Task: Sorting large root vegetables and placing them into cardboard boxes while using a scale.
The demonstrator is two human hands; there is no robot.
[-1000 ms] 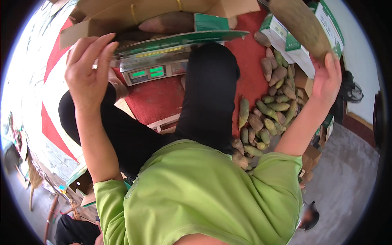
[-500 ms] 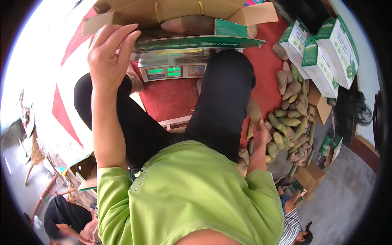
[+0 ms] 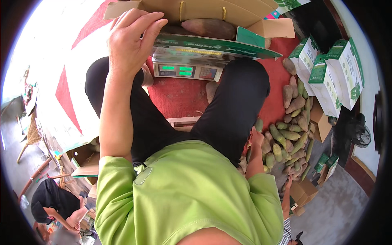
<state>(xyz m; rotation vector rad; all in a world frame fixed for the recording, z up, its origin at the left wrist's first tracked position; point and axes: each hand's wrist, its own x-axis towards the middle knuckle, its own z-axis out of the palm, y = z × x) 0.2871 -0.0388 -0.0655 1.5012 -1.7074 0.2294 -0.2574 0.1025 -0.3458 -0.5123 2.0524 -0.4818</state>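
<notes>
My left hand (image 3: 132,38) has its fingers bent over the left corner of an open cardboard box (image 3: 241,12) with a green front flap (image 3: 216,47). A large brown root vegetable (image 3: 209,28) lies inside. Under the box stands a digital scale (image 3: 185,70) with lit green displays. Beside my right thigh, my right hand (image 3: 256,139) reaches down and closes around a green root vegetable (image 3: 259,124), whose lower part is hidden. Just right of it spreads a pile of long green and brown root vegetables (image 3: 292,134).
White and green cartons (image 3: 322,77) stand at the far right, near a black fan (image 3: 361,132). At lower right, another person's hand (image 3: 289,181) reaches to the pile beside an open carton (image 3: 304,191). Another person (image 3: 57,200) bends over at lower left. A straw broom (image 3: 32,132) stands left.
My right hand has lowered slightly, and the brown root vegetable in it no longer shows. The view has shifted. A person's hand at lower right has come up to the pile.
</notes>
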